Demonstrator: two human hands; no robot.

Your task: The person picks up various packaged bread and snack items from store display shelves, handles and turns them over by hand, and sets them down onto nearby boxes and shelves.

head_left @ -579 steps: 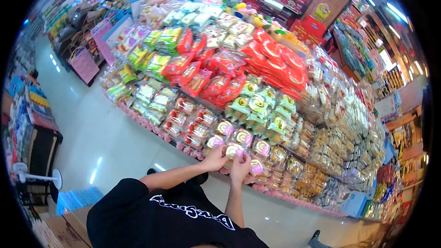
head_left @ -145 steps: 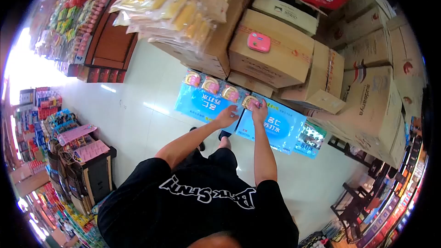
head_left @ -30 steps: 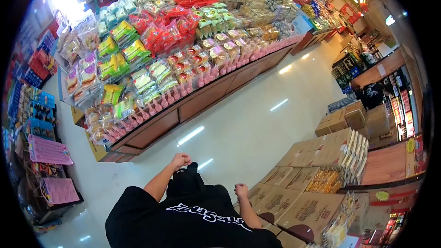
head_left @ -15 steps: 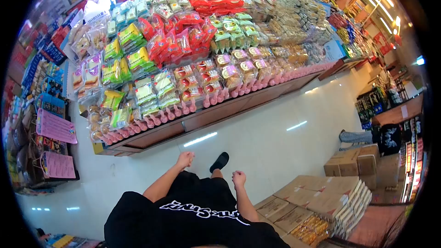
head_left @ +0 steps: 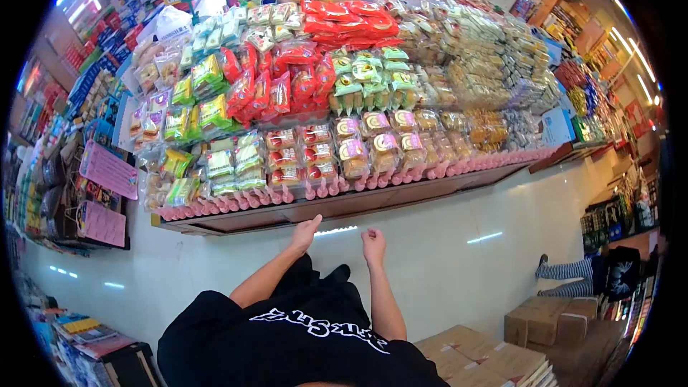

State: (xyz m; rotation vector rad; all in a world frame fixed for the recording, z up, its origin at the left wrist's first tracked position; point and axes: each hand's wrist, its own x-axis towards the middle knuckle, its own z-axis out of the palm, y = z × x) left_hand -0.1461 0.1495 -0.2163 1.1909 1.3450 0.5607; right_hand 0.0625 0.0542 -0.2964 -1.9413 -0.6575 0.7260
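Observation:
My left hand (head_left: 306, 234) is raised just short of the wooden front of the display stand (head_left: 287, 216), fingers stretched out and holding nothing. To its right, my right hand (head_left: 373, 247) hangs over the floor with its fingers curled in; I see nothing in them. Both hands are apart from the goods. Nearest beyond them on the stand are packs of small cakes with red labels (head_left: 319, 154) and packs with pink-and-white labels (head_left: 351, 154). A row of pink trim pieces (head_left: 333, 186) lines the stand's front edge.
Red bags (head_left: 347, 21) and green packs (head_left: 213, 111) are heaped farther back. Pink sheets (head_left: 107, 170) hang on a rack at left. Cardboard boxes (head_left: 480, 358) stand at lower right; a person in striped trousers (head_left: 566, 271) is beyond. Glossy floor (head_left: 444, 258) lies before the stand.
My body has come closer to the stand and the view has turned somewhat. Both hands have risen toward the stand's front; the left fingers have straightened out.

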